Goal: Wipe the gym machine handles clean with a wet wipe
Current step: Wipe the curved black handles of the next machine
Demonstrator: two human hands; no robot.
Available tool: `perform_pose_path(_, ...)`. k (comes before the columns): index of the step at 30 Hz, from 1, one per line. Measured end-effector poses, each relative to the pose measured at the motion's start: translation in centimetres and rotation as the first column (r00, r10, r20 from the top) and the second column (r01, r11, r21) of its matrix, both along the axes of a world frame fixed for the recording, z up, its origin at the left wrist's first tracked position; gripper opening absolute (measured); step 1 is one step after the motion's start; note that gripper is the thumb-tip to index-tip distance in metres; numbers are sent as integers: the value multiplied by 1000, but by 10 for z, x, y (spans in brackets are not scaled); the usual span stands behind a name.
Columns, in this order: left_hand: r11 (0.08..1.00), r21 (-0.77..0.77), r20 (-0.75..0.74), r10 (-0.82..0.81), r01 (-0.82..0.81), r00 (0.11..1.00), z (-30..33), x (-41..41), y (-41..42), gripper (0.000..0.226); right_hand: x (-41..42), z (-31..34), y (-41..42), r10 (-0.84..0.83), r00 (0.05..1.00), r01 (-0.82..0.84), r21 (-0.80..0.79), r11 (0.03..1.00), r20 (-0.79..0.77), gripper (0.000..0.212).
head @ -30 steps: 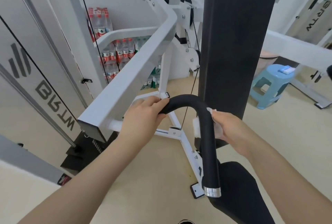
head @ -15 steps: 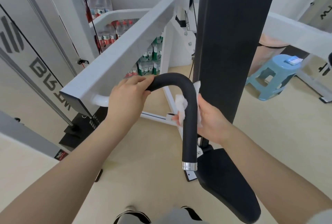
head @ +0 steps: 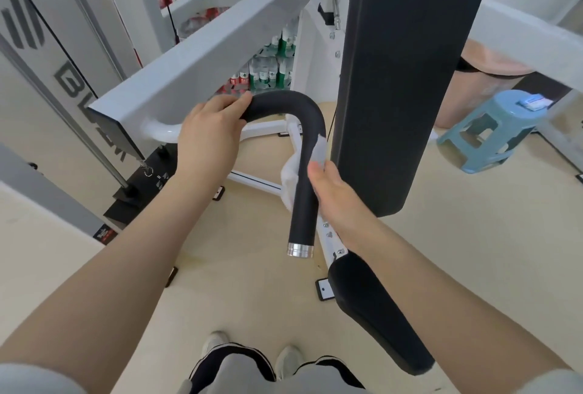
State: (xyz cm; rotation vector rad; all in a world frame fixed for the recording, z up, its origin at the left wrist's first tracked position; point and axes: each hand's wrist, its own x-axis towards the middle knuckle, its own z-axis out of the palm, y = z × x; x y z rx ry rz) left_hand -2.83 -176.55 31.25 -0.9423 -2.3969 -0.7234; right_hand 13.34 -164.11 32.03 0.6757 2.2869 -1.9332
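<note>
The left hand (head: 206,134) has its fingers curled round the upper bend of the black handle (head: 303,153). The right hand (head: 334,194) grips the white wet wipe (head: 291,172), wrapped round the handle's downward shaft; its fingertips are hidden, probably clamped. Behind: a black back pad (head: 400,62), a blue stool (head: 492,131) and stacked water bottles (head: 271,68) on a beige floor (head: 246,283).

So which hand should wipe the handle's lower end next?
Right. The right hand already wraps the white wet wipe round the curved black foam handle, above its silver end cap; the left hand grips the upper bend.
</note>
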Motion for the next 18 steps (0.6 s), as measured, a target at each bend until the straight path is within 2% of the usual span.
perform_pose_path(2, 1000, -7, -8, 5, -5, 1000, -1, 0, 1, 41, 20, -5, -15, 53, 998, -56, 104, 993, 30, 40)
perform_pose_path(5, 1000, -14, -21, 8, -9, 1000, -1, 1, 1, 41, 35, -5, -22, 139, 982, -155, 122, 980, 125, 34)
perform_pose_path(8, 1000, -17, -6, 2, -2, 1000, 1, 0, 2, 41, 5, -1, -17, 4, 1000, -9, 234, 972, 21, 44)
perform_pose_path(10, 1000, -17, -15, -13, 13, 1000, 2, 0, 1, 41, -5, -4, -20, -78, 991, 107, 295, 950, -108, 57)
perform_pose_path(11, 1000, -20, -18, -23, 23, 1000, 2, 0, 0, 41, 0, -10, -24, -67, 985, 122, 356, 927, -162, 62)
perform_pose_path(15, 999, -21, -22, -46, 46, 999, 1, -1, -1, 40, 28, -26, -44, 153, 982, -45, 645, 763, -111, 73)
perform_pose_path(18, 998, -31, -20, -63, 62, 998, 2, -2, -2, 40, -7, -12, -25, 83, 990, 51, 830, 555, -117, 66)
